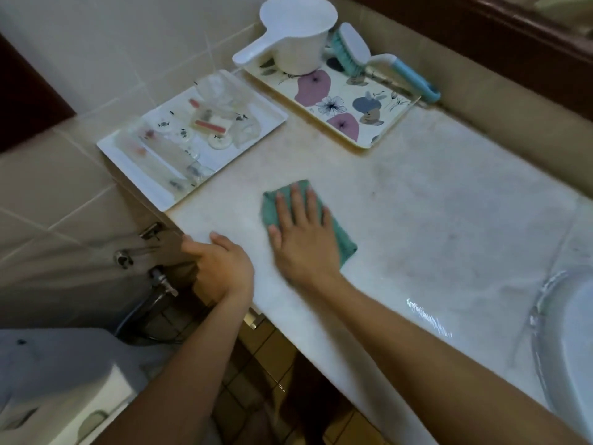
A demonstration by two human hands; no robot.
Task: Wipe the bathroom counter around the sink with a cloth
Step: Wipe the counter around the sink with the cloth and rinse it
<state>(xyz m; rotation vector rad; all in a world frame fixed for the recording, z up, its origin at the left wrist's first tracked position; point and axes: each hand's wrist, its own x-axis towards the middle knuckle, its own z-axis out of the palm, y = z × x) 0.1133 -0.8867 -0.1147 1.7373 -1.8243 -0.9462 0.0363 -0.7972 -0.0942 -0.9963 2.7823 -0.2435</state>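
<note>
Beyond the fingertips of the right hand point(301, 232), a white tray point(128, 162) of small clear-wrapped toiletries is set at the counter's far left corner, and a floral tray point(382, 126) is placed beside it against the back wall. On the floral tray a white plastic dipper point(296, 36) is stood, its handle pointed left; a teal-bristled scrub brush point(349, 49) with a blue handle is propped at the tray's far edge. Both trays are kept well apart from the fingers, with bare marble counter point(433, 203) between. To the right of the wrist, the rim of the sink point(545, 316) is seen at the frame's edge.

The green cloth point(345, 244) is pinned flat on the counter under the right hand, whose fingers are laid straight and slightly spread, no part being pinched. The cloth's long axis is run diagonally, from just past the fingertips at the far left to the near right beside the wrist, where a corner is left uncovered.

The left hand point(221, 268) is hooked over the counter's front-left edge, its fingers curled together onto the top, close beside the right thumb but not touching it. Pipe fittings point(160, 277) are seen below it.
</note>
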